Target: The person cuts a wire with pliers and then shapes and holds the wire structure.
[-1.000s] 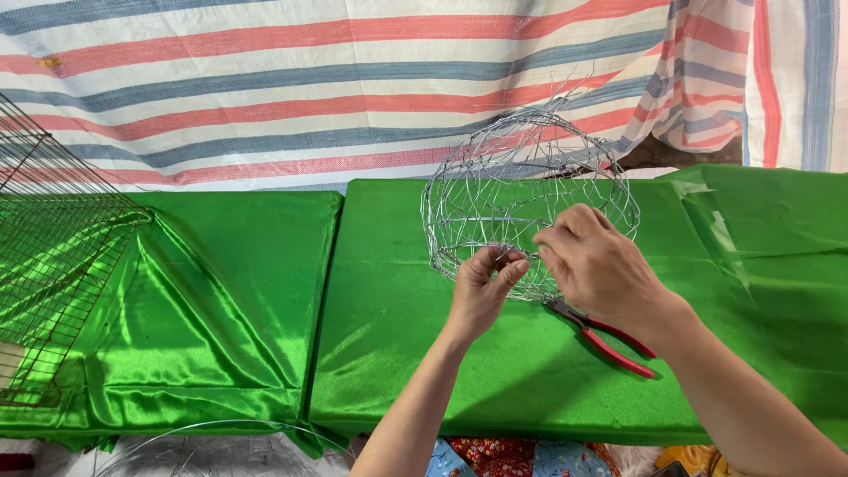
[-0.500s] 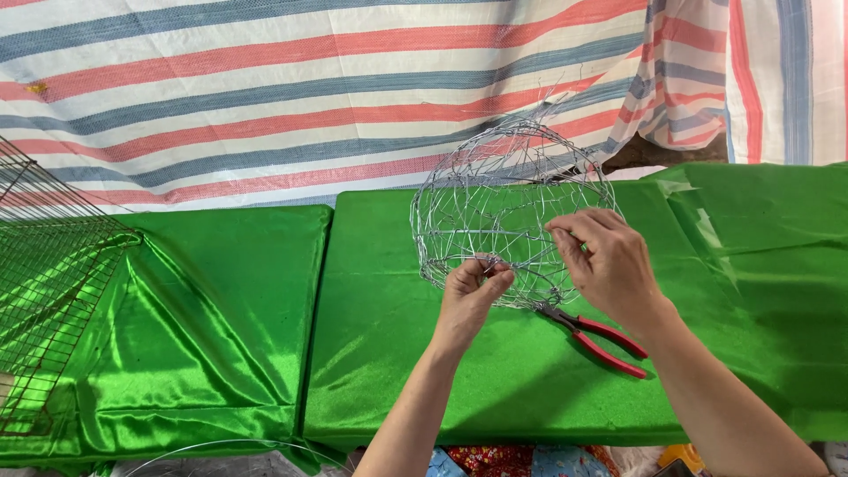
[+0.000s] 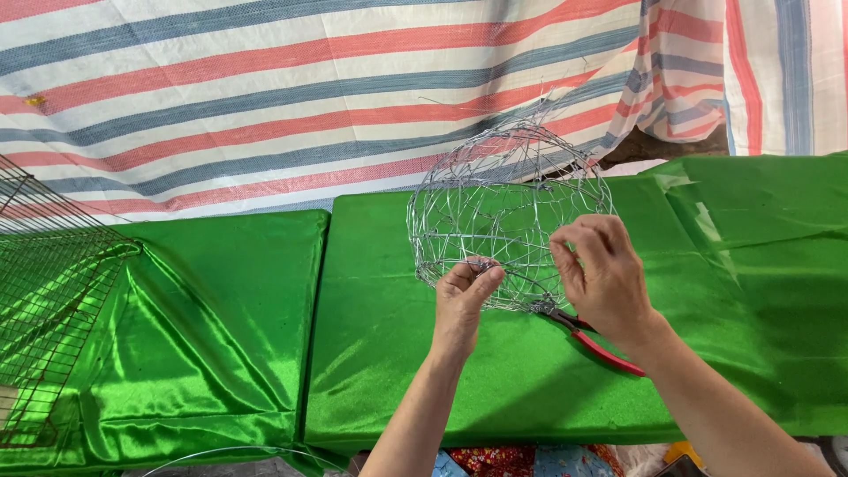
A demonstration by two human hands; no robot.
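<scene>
Your left hand pinches the lower edge of the wire mesh ball; your right hand grips its right side, steadying it upright on the green desk. Red-handled pliers lie just beneath your right hand, within reach.

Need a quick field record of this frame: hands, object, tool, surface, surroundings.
left hand: pinching lower edge of the rounded silver wire-mesh cage
right hand: gripping the cage's right side
tool: red-handled pliers lying on cloth, partly under right hand
surface: shiny green satin cloth
left edge: flat rectangular wire grid
backdrop: striped red, blue and white tarpaulin
</scene>
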